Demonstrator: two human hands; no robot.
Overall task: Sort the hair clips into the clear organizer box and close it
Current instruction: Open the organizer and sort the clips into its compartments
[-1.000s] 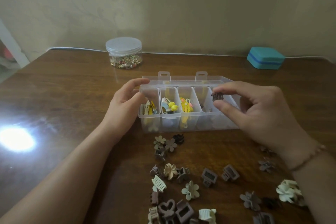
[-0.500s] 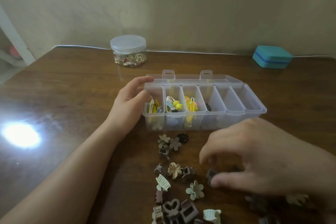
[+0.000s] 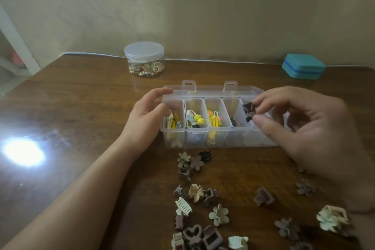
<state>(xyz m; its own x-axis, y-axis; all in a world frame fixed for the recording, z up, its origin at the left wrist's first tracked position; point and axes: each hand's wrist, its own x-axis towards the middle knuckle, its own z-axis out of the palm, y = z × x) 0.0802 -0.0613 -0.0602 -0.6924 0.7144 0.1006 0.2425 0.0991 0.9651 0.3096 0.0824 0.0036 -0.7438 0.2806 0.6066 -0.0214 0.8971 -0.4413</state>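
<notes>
The clear organizer box [image 3: 215,140] stands open on the wooden table, lid folded back. Its three left compartments hold yellow and pastel clips; the fourth holds a dark clip or two. My left hand [image 3: 145,119] rests against the box's left end, fingers curled on its rim. My right hand [image 3: 300,128] hovers over the box's right side, thumb and forefinger pinching a small dark brown claw clip [image 3: 249,111] above the fifth compartment. Several brown, beige and pale green loose clips [image 3: 199,193] lie scattered in front of the box.
A round clear jar [image 3: 144,59] of small trinkets stands behind the box at the left. A teal case [image 3: 303,66] sits at the back right by the wall. A white cable runs along the table's far edge. Bright glare [image 3: 23,153] shows on the left.
My right hand dropped to the loose clips, picked up a dark brown claw clip and rose with it over the box's right side. My left hand stayed on the box.
</notes>
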